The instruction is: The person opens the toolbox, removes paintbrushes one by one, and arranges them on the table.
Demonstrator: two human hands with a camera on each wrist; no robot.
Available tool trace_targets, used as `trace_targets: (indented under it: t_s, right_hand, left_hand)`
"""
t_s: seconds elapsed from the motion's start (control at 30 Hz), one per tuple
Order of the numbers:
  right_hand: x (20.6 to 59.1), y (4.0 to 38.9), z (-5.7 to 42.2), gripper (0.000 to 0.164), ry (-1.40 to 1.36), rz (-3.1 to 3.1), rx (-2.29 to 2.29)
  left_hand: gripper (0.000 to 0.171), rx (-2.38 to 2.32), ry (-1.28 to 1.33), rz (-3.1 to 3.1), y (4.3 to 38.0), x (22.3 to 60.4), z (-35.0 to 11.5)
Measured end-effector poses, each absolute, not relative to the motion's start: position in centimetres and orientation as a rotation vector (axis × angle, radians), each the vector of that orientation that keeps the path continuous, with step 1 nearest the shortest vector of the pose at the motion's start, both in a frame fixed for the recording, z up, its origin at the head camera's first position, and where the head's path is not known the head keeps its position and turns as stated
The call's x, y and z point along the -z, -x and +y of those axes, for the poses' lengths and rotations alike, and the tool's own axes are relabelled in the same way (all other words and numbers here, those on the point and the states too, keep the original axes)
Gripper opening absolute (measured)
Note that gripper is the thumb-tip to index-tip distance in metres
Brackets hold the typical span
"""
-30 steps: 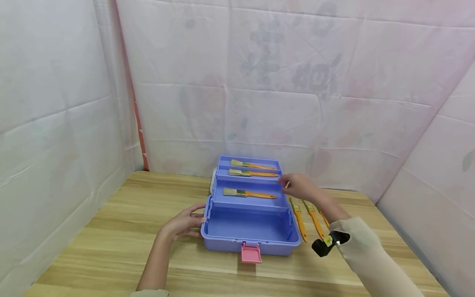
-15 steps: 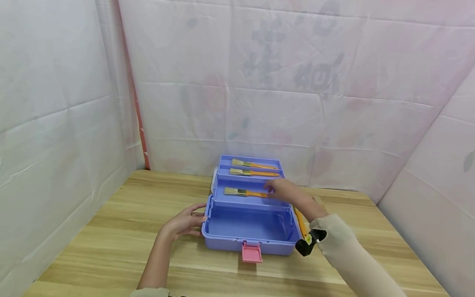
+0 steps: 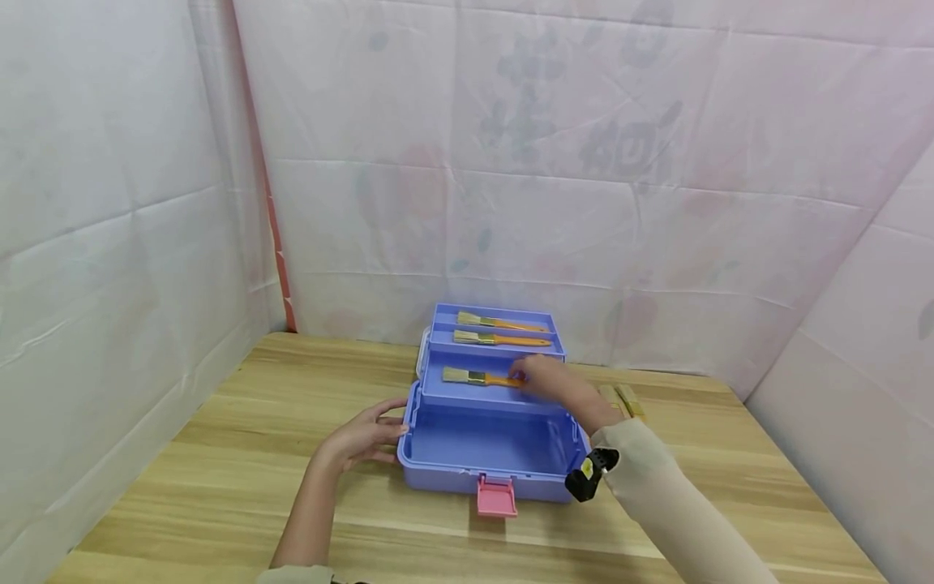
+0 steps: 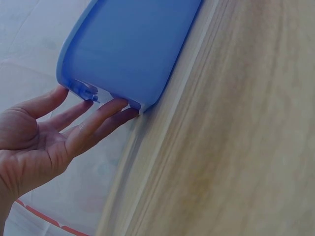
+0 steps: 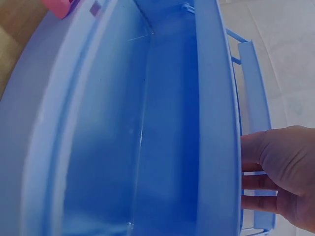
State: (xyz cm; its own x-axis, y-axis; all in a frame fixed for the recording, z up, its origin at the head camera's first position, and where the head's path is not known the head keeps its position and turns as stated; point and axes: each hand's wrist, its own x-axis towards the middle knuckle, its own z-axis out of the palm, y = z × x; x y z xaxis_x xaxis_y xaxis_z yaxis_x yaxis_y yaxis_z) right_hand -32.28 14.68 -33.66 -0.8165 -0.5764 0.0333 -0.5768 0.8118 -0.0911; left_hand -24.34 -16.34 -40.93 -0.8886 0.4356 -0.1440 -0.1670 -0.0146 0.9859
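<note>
A blue toolbox (image 3: 452, 478) stands on the table with its tiered trays (image 3: 438, 361) unfolded at the back. My left hand (image 3: 368, 434) touches its left end; in the left wrist view, thumb and fingers (image 4: 106, 110) are spread along the side and rim. My right hand (image 3: 550, 381) reaches into the middle tray, fingers at the orange handle end of a paintbrush (image 3: 467, 376). In the right wrist view the tray wall (image 5: 219, 123) hides those fingertips, so I cannot tell whether they grip the handle. Two more paintbrushes, one behind (image 3: 503, 322) the other (image 3: 503, 340), lie in the upper tray.
Right of the toolbox, pale bristle ends of paintbrushes (image 3: 629, 401) show on the wooden table (image 3: 255, 422), partly hidden behind my right forearm. A pink latch (image 3: 497, 496) hangs at the toolbox front. White sheeting (image 3: 350, 243) hangs behind and at the sides.
My right hand has moved left and down from the trays' right edge to the handle of the paintbrush in the middle tray. My left hand stays at the toolbox's left end.
</note>
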Motion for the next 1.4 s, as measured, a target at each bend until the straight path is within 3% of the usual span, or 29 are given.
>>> trace_targets:
  t_s: [0.27, 0.77, 1.0, 1.4]
  right_hand:
    - [33.6, 31.5, 14.5, 0.024, -1.012, -2.918, 0.039]
    - [32.2, 30.7, 14.2, 0.016, -1.061, -2.869, 0.151]
    - [31.7, 30.5, 14.6, 0.031, -0.999, -2.922, 0.119]
    - [29.4, 29.5, 16.4, 0.03, -0.998, -2.94, 0.062]
  left_hand:
    - [0.062, -1.958, -0.299, 1.844, 24.3, 41.0, -16.3]
    - [0.061, -1.966, -0.308, 1.851, 24.4, 41.1, -16.7]
    - [0.062, -1.964, -0.319, 1.851, 24.4, 41.2, -16.6]
    - [0.061, -1.963, -0.324, 1.859, 24.3, 41.1, -16.7]
